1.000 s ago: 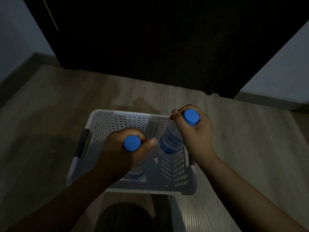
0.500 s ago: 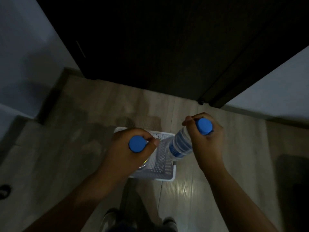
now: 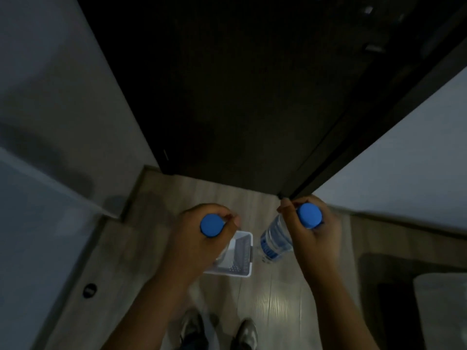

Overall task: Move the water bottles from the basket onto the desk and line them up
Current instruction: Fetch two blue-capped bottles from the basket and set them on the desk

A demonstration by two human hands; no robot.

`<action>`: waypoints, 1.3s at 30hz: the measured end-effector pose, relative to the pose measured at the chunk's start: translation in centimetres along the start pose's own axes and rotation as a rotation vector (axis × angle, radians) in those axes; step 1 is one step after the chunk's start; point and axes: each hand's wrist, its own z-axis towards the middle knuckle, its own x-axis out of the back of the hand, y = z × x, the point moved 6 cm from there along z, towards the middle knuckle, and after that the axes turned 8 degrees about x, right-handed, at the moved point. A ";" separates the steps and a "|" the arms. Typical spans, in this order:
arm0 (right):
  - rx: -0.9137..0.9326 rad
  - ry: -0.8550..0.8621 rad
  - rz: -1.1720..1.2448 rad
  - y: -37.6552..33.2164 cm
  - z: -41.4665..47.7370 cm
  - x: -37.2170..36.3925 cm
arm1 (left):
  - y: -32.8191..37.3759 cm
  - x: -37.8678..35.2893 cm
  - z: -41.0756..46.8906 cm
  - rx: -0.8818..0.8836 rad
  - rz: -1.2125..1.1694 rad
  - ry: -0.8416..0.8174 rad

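Each of my hands holds a clear water bottle by its neck, just under a blue cap. My left hand (image 3: 199, 241) grips one bottle (image 3: 211, 225) whose body is mostly hidden behind the hand. My right hand (image 3: 312, 233) grips the other bottle (image 3: 274, 242), its blue-labelled body tilted down to the left. Both bottles hang high above the white perforated basket (image 3: 249, 258), which sits on the wooden floor far below, partly hidden behind my left hand.
A dark door (image 3: 227, 97) fills the wall ahead. A pale surface (image 3: 38, 236) lies at the left, a white wall (image 3: 404, 173) at the right and a dark piece of furniture (image 3: 404, 299) at the lower right. My shoes (image 3: 217, 329) show at the bottom.
Both hands have lifted the bottles out of the basket. My view has risen, so the basket now looks small and far below. The room's side walls have come into view.
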 end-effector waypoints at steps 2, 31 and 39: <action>0.030 0.014 -0.027 -4.4 0.0 1.1 | 3.4 2.3 -1.1 -0.011 0.002 0.039; 0.446 -0.225 0.181 -27.2 4.2 -1.5 | 19.1 18.2 -7.4 -0.172 -0.007 0.483; 0.528 -0.505 0.378 -28.5 5.7 -4.7 | 19.0 18.1 -12.5 -0.002 -0.100 0.857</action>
